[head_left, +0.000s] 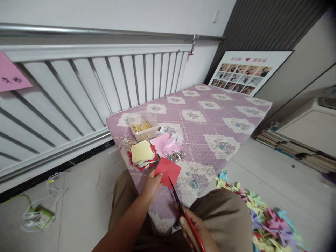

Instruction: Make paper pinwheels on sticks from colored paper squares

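Note:
Pinched between the thumb and fingers of my left hand point(152, 183) is a square of red paper point(169, 169), held over the table's near end. My right hand point(193, 227) grips a pair of scissors point(181, 206) with red handles and dark blades. The blade tips meet the lower edge of the paper; whether they have cut into it I cannot tell. Just beyond my left hand lies a stack of coloured paper squares point(143, 154), pale yellow on top. Small metallic pieces point(175, 155) lie in a clear pink bag beside it.
A clear plastic box point(147, 134) of thin wooden sticks stands behind the stack, with twine point(126, 142) at its left. Many paper pinwheels point(273, 220) lie on the floor at right. A radiator point(118, 82) borders the cloth-covered table point(191, 136); a power strip point(42, 217) lies at left.

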`<state>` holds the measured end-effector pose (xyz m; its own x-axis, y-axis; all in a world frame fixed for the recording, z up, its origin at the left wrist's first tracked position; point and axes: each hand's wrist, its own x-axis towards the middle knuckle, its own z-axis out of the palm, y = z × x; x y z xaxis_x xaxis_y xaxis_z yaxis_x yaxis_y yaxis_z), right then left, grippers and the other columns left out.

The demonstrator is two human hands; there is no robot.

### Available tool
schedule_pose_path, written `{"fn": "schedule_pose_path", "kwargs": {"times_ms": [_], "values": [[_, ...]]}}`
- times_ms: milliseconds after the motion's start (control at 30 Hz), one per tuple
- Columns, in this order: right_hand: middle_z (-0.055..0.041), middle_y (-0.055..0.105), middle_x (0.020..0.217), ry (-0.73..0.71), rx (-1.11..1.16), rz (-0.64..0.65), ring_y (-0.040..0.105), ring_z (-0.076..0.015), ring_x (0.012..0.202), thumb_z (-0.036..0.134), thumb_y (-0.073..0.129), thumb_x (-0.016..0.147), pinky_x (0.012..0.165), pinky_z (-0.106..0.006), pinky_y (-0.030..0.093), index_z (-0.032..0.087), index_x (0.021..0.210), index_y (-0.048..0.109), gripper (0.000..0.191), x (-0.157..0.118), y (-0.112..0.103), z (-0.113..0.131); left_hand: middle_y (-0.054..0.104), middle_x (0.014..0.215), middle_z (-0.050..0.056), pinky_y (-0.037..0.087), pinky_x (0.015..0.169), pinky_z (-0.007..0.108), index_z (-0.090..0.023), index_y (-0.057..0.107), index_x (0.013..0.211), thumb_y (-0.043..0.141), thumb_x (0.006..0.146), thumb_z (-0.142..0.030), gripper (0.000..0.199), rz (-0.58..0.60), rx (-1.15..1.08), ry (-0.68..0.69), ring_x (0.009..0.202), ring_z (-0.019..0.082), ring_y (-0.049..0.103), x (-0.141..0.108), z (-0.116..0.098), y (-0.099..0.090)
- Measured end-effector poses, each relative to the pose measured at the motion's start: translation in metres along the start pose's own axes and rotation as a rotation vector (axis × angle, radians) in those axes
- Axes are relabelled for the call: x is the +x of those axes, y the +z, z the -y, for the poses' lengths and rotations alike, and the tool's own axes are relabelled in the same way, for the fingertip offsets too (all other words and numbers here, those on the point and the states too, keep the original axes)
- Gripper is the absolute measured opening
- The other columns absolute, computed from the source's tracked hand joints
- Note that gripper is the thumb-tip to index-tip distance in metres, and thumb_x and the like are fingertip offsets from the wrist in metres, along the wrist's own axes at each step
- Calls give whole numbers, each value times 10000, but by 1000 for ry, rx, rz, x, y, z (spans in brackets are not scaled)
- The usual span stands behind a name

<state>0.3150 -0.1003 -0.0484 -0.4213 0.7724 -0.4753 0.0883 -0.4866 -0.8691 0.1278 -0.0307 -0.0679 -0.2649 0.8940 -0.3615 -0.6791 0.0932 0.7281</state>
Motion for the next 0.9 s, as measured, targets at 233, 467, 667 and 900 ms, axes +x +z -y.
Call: {"fn": "schedule_pose_path", "kwargs": {"times_ms": [233, 467, 667, 900], "values": [[98, 313, 533, 19, -104, 45, 252, -50, 406, 747, 556, 737, 361, -165, 192, 180, 1116, 590, 683, 1, 0, 0, 709, 756, -1, 508, 542, 278, -236, 663, 914, 718, 678, -311, 253, 20, 21, 11, 567, 159, 628, 4, 5, -5], [110, 297, 529, -6, -125, 83, 231, -48, 412, 735, 527, 770, 364, -163, 193, 159, 1170, 545, 701, 3, -3, -4, 703, 736, -13, 505, 552, 272, -230, 657, 900, 715, 665, -323, 260, 1, 44, -8, 580, 154, 622, 3, 3, -3], [97, 309, 560, -3, -120, 48, 259, -56, 426, 739, 527, 766, 378, -170, 193, 181, 1143, 561, 674, -3, 2, 5, 693, 705, -10, 481, 539, 259, -219, 665, 877, 735, 660, -313, 247, 2, 21, -14, 540, 143, 598, -1, -2, 1], [89, 335, 576, -50, -118, 111, 259, -57, 440, 741, 534, 761, 385, -176, 192, 172, 1210, 530, 725, -7, -8, 5, 716, 784, 11, 495, 567, 277, -215, 674, 903, 755, 636, -296, 291, -20, -4, -28, 605, 166, 628, -3, -5, 3]]}}
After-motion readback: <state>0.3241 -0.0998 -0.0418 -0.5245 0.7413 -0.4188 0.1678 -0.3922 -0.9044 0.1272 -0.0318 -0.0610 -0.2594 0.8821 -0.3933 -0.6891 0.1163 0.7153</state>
